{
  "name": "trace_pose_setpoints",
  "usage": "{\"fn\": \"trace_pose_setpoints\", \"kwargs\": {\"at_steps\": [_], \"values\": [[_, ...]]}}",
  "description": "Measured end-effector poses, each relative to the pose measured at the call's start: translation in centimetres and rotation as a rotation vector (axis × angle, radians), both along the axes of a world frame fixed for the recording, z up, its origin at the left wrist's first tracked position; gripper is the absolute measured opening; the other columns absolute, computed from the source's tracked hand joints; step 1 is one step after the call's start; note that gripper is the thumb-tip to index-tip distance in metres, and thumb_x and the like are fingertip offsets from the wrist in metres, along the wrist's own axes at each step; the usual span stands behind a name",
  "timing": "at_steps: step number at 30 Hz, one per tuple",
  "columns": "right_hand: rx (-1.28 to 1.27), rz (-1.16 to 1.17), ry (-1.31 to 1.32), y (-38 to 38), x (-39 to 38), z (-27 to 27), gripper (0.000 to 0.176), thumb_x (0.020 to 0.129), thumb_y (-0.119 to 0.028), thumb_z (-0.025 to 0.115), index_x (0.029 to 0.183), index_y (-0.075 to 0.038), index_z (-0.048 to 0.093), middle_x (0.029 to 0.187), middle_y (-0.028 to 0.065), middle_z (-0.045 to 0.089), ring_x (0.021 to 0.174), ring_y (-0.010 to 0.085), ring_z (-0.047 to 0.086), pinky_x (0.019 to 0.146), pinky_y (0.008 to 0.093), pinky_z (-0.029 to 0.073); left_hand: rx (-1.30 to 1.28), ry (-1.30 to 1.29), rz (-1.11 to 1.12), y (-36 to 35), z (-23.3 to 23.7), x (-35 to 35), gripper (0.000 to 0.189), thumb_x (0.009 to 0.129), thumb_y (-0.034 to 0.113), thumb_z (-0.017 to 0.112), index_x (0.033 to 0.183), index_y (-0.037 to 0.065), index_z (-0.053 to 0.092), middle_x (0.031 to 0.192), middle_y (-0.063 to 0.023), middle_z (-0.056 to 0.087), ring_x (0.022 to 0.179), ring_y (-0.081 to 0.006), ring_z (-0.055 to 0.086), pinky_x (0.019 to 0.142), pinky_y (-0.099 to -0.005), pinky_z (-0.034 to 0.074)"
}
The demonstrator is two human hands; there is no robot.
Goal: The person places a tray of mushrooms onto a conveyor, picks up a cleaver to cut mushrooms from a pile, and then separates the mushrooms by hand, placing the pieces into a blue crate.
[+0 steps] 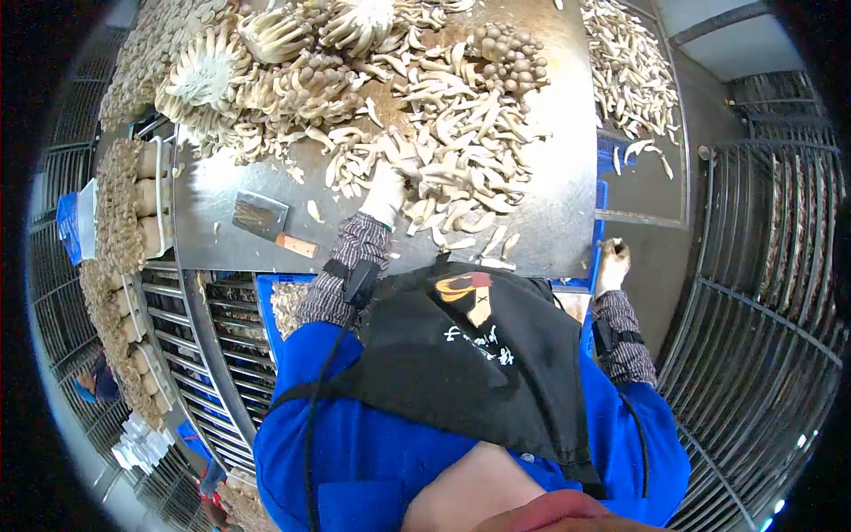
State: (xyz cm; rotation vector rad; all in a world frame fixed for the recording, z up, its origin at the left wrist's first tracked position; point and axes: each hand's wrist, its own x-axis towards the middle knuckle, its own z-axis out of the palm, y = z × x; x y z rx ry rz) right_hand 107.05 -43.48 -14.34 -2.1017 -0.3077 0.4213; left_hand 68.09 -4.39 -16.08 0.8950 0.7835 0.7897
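My left hand point(385, 193), in a white glove, reaches into the near left side of a heap of loose mushrooms point(479, 151) on the metal table point(558, 226). Its fingers are curled round a few mushrooms, partly hidden among them. Beyond the table's right edge is my gloved right hand point(613, 263), beside a blue crate rim point(598, 232). Its fingers are closed; what they hold, if anything, I cannot tell. A cleaver point(261, 215) with a wooden handle lies flat to the left of my left hand. Uncut mushroom clusters point(297, 89) are piled at the back left.
More loose mushrooms point(629, 75) fill a container at the far right. A blue crate point(268, 310) sits under the table's front left edge. Metal racks point(771, 266) stand right; stacked mushroom blocks point(124, 208) stand left. Another person point(97, 381) is at the far left.
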Motion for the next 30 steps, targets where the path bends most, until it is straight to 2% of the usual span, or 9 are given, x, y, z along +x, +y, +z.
{"fn": "trace_pose_setpoints", "kwargs": {"at_steps": [4, 5, 11, 13, 16, 19, 21, 23, 30], "values": [[-0.361, 0.023, -0.285, 3.4, -2.6, 3.6, 0.045, 0.092, -0.021, 0.066, 0.126, 0.008, 0.055, 0.117, 0.0243, 0.059, 0.102, 0.0345, 0.061, 0.090, 0.0412, 0.048, -0.334, -0.089, 0.027, -2.2, 4.1, 3.6, 0.011, 0.090, 0.011, 0.062, 0.096, 0.003, 0.067, 0.084, -0.0047, 0.067, 0.073, -0.0151, 0.062, 0.066, -0.0295, 0.052], [-0.271, 0.201, -0.040, 4.0, -2.2, 2.6, 0.047, 0.092, -0.023, 0.066, 0.125, 0.008, 0.055, 0.122, 0.0251, 0.059, 0.105, 0.0349, 0.061, 0.092, 0.0408, 0.049, -0.315, 0.000, 0.092, -2.8, 6.2, 4.4, 0.013, 0.089, 0.008, 0.064, 0.101, 0.003, 0.065, 0.086, -0.0053, 0.066, 0.076, -0.0161, 0.063, 0.065, -0.0294, 0.051], [-0.032, 0.924, -0.467, 16.6, -11.4, 6.1, 0.047, 0.093, -0.032, 0.060, 0.130, -0.003, 0.053, 0.111, 0.0229, 0.066, 0.096, 0.0384, 0.066, 0.083, 0.0463, 0.053, -0.450, -0.133, 0.153, -3.0, 7.2, 5.1, 0.019, 0.090, 0.007, 0.064, 0.107, -0.001, 0.063, 0.095, -0.0111, 0.068, 0.085, -0.0227, 0.067, 0.078, -0.0388, 0.059], [-0.307, 1.277, -0.272, 19.0, -13.4, 6.9, 0.055, 0.095, -0.024, 0.058, 0.145, -0.007, 0.041, 0.117, 0.0189, 0.064, 0.102, 0.0379, 0.065, 0.090, 0.0445, 0.053, -0.457, -0.137, 0.153, -2.9, 7.6, 4.3, 0.019, 0.091, 0.010, 0.064, 0.109, 0.002, 0.063, 0.098, -0.0099, 0.068, 0.087, -0.0228, 0.067, 0.076, -0.0390, 0.059], [-0.477, 1.592, -0.781, 20.7, -14.8, 0.7, 0.058, 0.096, -0.016, 0.050, 0.151, -0.011, 0.032, 0.118, 0.0189, 0.065, 0.097, 0.0327, 0.068, 0.082, 0.0428, 0.055, -0.485, -0.108, 0.173, -2.9, 7.6, 3.3, 0.021, 0.092, 0.011, 0.063, 0.112, 0.005, 0.063, 0.100, -0.0077, 0.069, 0.086, -0.0199, 0.067, 0.069, -0.0347, 0.055], [-0.170, 1.387, -0.075, 22.5, -15.9, 6.6, 0.034, 0.095, -0.021, 0.049, 0.123, -0.003, 0.059, 0.101, 0.0233, 0.068, 0.087, 0.0347, 0.068, 0.080, 0.0436, 0.054, -0.468, 0.002, 0.216, -3.4, 9.2, 2.1, 0.020, 0.093, 0.010, 0.062, 0.112, 0.006, 0.065, 0.099, -0.0041, 0.069, 0.084, -0.0153, 0.066, 0.062, -0.0287, 0.050], [-0.303, 1.537, -0.208, 23.4, -15.7, 7.8, 0.035, 0.096, -0.024, 0.053, 0.123, -0.001, 0.055, 0.102, 0.0250, 0.067, 0.088, 0.0365, 0.068, 0.079, 0.0448, 0.054, -0.408, -0.009, 0.192, -3.9, 9.0, 1.3, 0.018, 0.092, 0.010, 0.062, 0.109, 0.005, 0.066, 0.098, -0.0044, 0.070, 0.083, -0.0166, 0.066, 0.064, -0.0307, 0.053], [-0.384, 1.195, -0.260, 24.4, -15.6, 10.1, 0.040, 0.095, -0.027, 0.058, 0.123, 0.000, 0.052, 0.101, 0.0277, 0.066, 0.088, 0.0400, 0.067, 0.078, 0.0474, 0.053, -0.404, -0.012, 0.209, -4.3, 8.6, 1.1, 0.018, 0.092, 0.009, 0.062, 0.109, 0.004, 0.066, 0.097, -0.0061, 0.070, 0.084, -0.0174, 0.067, 0.067, -0.0321, 0.054], [0.001, 0.933, -0.334, 26.9, -15.4, 12.2, 0.051, 0.091, -0.036, 0.065, 0.121, 0.003, 0.054, 0.101, 0.0269, 0.066, 0.099, 0.0405, 0.064, 0.086, 0.0453, 0.051, -0.519, -0.121, 0.075, -6.2, 11.3, 2.8, 0.039, 0.089, 0.008, 0.065, 0.126, 0.005, 0.054, 0.104, -0.0098, 0.065, 0.085, -0.0191, 0.066, 0.065, -0.0314, 0.057]]}}
